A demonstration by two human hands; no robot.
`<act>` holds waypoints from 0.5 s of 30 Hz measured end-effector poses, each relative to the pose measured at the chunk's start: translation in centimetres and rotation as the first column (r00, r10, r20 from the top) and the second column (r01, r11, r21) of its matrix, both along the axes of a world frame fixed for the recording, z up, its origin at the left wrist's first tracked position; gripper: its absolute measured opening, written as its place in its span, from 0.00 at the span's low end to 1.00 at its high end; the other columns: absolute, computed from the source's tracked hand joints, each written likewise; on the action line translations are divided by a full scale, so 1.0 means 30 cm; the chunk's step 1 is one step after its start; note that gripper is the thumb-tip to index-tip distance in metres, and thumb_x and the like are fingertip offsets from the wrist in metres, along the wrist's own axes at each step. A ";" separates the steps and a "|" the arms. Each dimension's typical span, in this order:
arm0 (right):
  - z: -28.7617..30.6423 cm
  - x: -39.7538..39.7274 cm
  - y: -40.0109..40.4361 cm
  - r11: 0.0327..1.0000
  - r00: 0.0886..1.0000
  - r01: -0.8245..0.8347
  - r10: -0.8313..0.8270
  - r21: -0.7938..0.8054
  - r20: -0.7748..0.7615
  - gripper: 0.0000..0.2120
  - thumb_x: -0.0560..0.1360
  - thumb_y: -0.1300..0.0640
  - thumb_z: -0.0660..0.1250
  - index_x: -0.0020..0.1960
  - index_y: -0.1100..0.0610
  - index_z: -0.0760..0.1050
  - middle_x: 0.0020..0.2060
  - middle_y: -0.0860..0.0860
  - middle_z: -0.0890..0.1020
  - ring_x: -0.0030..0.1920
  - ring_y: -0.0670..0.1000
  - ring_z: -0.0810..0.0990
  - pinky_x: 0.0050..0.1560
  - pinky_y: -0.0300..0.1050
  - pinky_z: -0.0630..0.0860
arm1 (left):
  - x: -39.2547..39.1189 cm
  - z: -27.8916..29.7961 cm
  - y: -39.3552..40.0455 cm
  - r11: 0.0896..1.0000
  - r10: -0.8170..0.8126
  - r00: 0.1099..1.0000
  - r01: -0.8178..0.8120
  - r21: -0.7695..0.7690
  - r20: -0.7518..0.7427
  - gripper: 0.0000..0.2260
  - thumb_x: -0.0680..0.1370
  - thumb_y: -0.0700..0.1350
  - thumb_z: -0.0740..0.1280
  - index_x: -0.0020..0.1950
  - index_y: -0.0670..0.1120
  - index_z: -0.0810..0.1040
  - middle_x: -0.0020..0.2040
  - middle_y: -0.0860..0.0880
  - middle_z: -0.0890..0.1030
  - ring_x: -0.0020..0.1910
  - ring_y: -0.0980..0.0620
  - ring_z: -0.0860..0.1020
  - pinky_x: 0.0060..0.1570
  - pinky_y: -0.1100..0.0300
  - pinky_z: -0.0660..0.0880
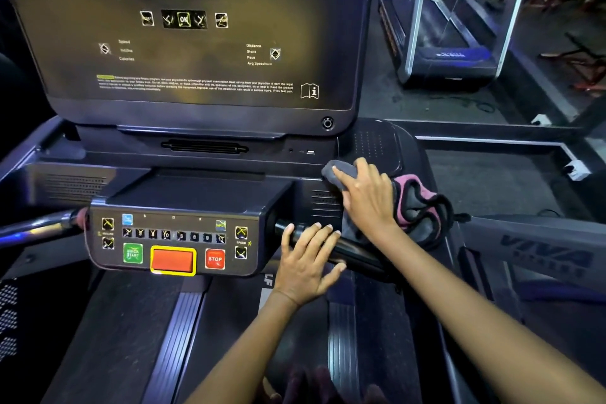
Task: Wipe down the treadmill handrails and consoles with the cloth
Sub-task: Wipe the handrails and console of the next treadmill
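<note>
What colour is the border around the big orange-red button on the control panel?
Yellow: the big orange-red button has a yellow border, seen clearly in the head view.

Both bare forearms are extended from the lower right of the frame. The left hand (308, 259) is laid flat at centre, fingers straight and spread. The right hand (364, 197), just above it, is pressed down with fingers extended.

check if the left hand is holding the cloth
No, the left hand rests with straight fingers on the black handlebar, while the right hand presses the grey and pink cloth on the console.
</note>
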State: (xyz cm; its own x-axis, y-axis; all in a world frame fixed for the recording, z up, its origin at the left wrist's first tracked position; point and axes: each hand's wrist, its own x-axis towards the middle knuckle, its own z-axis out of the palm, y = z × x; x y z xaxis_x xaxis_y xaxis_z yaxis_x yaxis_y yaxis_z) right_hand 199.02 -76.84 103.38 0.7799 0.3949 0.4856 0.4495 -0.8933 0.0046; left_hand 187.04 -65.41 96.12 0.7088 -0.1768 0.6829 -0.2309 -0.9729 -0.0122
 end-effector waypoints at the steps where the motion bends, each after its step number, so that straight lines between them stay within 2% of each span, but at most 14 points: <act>1: -0.003 -0.006 0.004 0.998 0.997 0.067 -0.066 0.018 -0.038 0.17 0.60 0.59 0.78 0.48 0.51 0.82 0.37 0.56 0.75 0.33 0.57 0.76 0.28 0.45 0.70 | 0.001 -0.001 -0.001 1.000 -0.002 1.000 0.002 0.002 0.008 0.20 0.81 0.58 0.51 0.63 0.47 0.71 0.62 0.51 0.71 0.62 0.51 0.70 0.72 0.47 0.48; 3: 0.015 -0.012 0.015 0.989 0.985 0.148 -0.145 0.026 -0.098 0.15 0.61 0.59 0.77 0.47 0.53 0.82 0.39 0.57 0.75 0.34 0.59 0.77 0.28 0.46 0.71 | 0.003 -0.006 -0.003 1.000 0.000 1.000 0.000 -0.003 0.024 0.20 0.80 0.57 0.51 0.63 0.47 0.71 0.62 0.51 0.71 0.61 0.51 0.71 0.72 0.47 0.48; 4: 0.036 -0.005 0.023 0.988 0.977 0.156 -0.151 0.021 -0.151 0.12 0.66 0.58 0.74 0.49 0.55 0.81 0.42 0.58 0.75 0.38 0.60 0.78 0.31 0.48 0.72 | 0.006 -0.008 -0.005 1.000 0.004 0.999 -0.004 -0.005 0.032 0.20 0.80 0.57 0.51 0.62 0.47 0.71 0.61 0.51 0.71 0.61 0.51 0.71 0.72 0.47 0.48; 5: 0.059 0.007 0.031 0.986 0.960 0.168 -0.159 0.022 -0.230 0.09 0.71 0.58 0.69 0.51 0.56 0.80 0.47 0.58 0.75 0.43 0.61 0.78 0.35 0.50 0.72 | 0.009 -0.011 -0.005 1.000 0.007 0.999 -0.006 -0.007 0.037 0.20 0.80 0.58 0.51 0.62 0.47 0.71 0.61 0.51 0.72 0.61 0.51 0.71 0.72 0.47 0.48; 7: 0.101 0.067 0.053 0.982 0.922 0.186 -0.163 0.033 -0.351 0.12 0.77 0.55 0.60 0.55 0.57 0.78 0.55 0.59 0.74 0.52 0.62 0.77 0.44 0.51 0.71 | 0.015 -0.014 -0.004 1.000 0.009 0.999 -0.008 -0.009 0.041 0.20 0.80 0.58 0.51 0.62 0.47 0.71 0.61 0.51 0.72 0.60 0.51 0.71 0.71 0.46 0.49; 11: 0.172 0.187 0.088 0.960 0.841 0.269 -0.194 0.079 -0.505 0.15 0.74 0.59 0.61 0.58 0.62 0.76 0.58 0.61 0.77 0.58 0.63 0.76 0.54 0.51 0.73 | 0.004 -0.006 -0.008 1.000 0.001 1.000 -0.001 -0.025 0.013 0.20 0.80 0.58 0.50 0.62 0.47 0.71 0.61 0.51 0.71 0.61 0.51 0.71 0.70 0.46 0.52; 15: 0.187 0.194 0.086 0.953 0.816 0.283 -0.180 0.109 -0.549 0.15 0.72 0.61 0.62 0.58 0.63 0.76 0.58 0.61 0.78 0.58 0.63 0.76 0.54 0.50 0.73 | -0.005 0.008 -0.010 1.000 0.007 1.000 -0.008 -0.028 -0.026 0.19 0.79 0.57 0.54 0.63 0.47 0.71 0.59 0.50 0.77 0.62 0.50 0.70 0.71 0.46 0.51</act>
